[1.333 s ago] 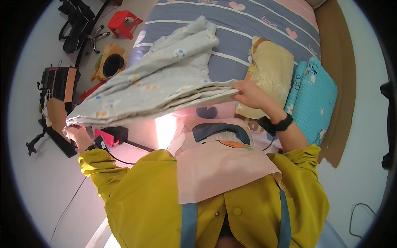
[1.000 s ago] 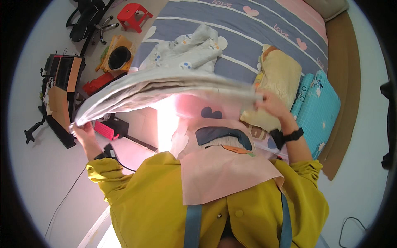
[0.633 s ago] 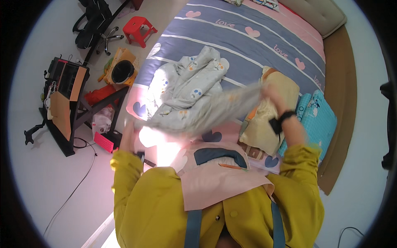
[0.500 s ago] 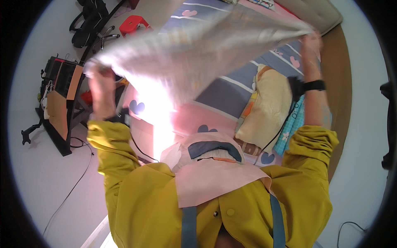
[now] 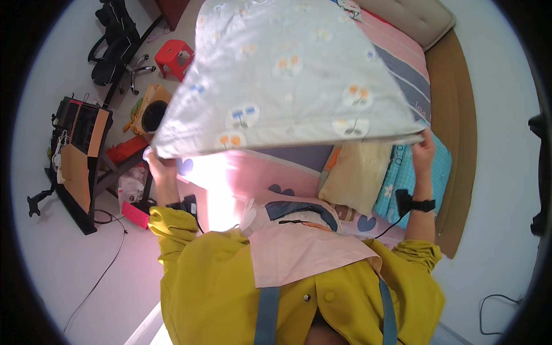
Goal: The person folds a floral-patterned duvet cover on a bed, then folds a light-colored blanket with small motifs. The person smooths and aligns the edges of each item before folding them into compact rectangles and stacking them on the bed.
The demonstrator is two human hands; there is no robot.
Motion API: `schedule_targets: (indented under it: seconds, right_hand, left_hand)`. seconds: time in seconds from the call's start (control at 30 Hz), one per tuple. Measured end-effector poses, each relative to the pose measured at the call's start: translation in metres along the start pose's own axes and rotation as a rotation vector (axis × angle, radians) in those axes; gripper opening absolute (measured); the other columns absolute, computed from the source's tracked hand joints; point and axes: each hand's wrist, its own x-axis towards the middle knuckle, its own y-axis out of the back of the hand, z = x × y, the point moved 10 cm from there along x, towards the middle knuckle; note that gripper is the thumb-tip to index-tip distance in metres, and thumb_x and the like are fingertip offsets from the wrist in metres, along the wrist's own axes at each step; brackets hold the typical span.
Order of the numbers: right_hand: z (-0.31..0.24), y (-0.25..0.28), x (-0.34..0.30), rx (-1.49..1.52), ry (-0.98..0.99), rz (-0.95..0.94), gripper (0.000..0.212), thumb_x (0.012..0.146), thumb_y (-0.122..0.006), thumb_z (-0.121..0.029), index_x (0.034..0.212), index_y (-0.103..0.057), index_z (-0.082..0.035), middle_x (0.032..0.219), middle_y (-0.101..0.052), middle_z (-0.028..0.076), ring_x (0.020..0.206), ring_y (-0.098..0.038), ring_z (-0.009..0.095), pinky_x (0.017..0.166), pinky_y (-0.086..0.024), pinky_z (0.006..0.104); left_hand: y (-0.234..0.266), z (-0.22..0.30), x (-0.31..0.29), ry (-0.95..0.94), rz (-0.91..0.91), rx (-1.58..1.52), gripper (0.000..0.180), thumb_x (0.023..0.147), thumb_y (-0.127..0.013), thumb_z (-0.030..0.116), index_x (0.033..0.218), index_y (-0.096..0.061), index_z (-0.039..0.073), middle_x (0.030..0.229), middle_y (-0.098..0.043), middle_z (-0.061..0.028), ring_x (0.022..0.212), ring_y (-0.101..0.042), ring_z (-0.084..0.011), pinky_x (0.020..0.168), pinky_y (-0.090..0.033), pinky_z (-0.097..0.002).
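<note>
Pale flowered quilt (image 5: 299,75) hangs spread over the bed (image 5: 402,63), long axis nine to three; my left hand (image 5: 160,167) and right hand (image 5: 422,150) pinch its near corners equally.

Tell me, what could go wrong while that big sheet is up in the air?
The sheet is held only at its near corners by the left hand and right hand, so a corner might slip free. Spread wide, it hides much of the bed, and may land crooked or bunched.
</note>
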Motion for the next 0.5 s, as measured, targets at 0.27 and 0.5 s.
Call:
schedule_targets:
  seconds: [0.27,0.5]
  right_hand:
    - [0.162,-0.070,-0.149,-0.376,-0.346,-0.404,0.021,0.070,-0.052,0.000,0.091,-0.054,-0.002,0.079,-0.055,0.010,0.071,-0.053,0.017,0.063,-0.043,0.0271]
    - [0.151,-0.069,-0.162,-0.399,-0.334,-0.386,0.014,0.071,-0.055,-0.001,0.084,-0.051,-0.001,0.072,-0.053,0.009,0.064,-0.050,0.016,0.059,-0.042,0.0272]
  left_hand:
    - [0.197,-0.133,-0.060,0.339,0.449,0.206,0.028,0.083,-0.047,0.018,0.107,-0.047,0.002,0.102,-0.055,-0.0120,0.089,-0.058,-0.0221,0.071,-0.053,-0.0339]
    - [0.208,-0.119,-0.080,0.414,0.418,0.344,0.028,0.086,-0.039,0.013,0.110,-0.044,0.001,0.106,-0.053,-0.0126,0.096,-0.055,-0.0236,0.082,-0.049,-0.0355]
